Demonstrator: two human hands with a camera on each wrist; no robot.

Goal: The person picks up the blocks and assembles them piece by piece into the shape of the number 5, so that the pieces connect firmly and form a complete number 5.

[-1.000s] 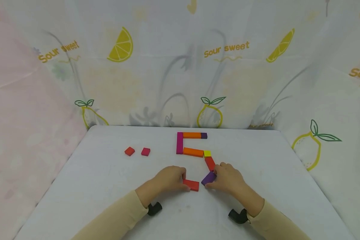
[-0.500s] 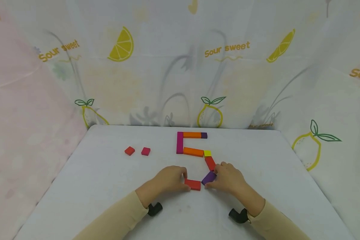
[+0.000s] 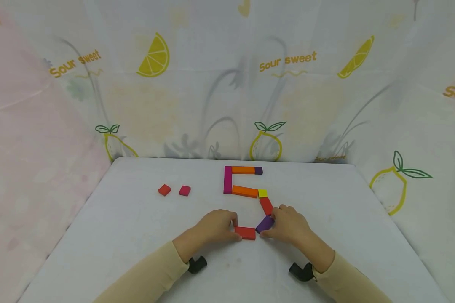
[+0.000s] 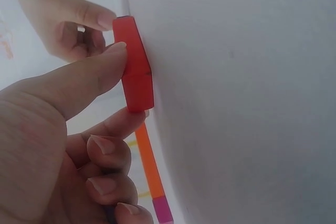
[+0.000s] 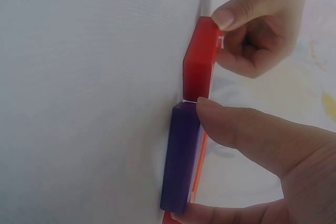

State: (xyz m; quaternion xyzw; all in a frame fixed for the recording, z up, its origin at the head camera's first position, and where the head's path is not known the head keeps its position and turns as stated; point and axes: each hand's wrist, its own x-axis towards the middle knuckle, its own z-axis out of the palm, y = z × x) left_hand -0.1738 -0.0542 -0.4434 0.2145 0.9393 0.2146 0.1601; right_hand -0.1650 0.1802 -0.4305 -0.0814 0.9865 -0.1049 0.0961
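Observation:
My left hand [image 3: 215, 226] pinches a red block [image 3: 245, 233] between thumb and forefinger, the thumb on its near side in the left wrist view. My right hand [image 3: 290, 225] holds a slanted purple block [image 5: 181, 156] between thumb and forefinger at its two ends. The red block's right end lies right at the purple block's lower corner. Above the purple block runs another red block [image 3: 266, 206], then a small yellow block [image 3: 263, 193], an orange block [image 3: 244, 191], an upright magenta block [image 3: 228, 180], a top orange block [image 3: 243, 170] and a small dark purple block [image 3: 258, 170].
Two loose small blocks, one red [image 3: 164, 190] and one pinkish red [image 3: 185, 190], lie on the left of the white table [image 3: 121, 210]. A lemon-print curtain [image 3: 197, 105] hangs behind the table's back edge. Black wrist-worn pieces [image 3: 301, 272] sit under both sleeves.
My left hand has slid the red block a little to the right, closing the gap to the purple block. My right hand and the purple block have stayed nearly still.

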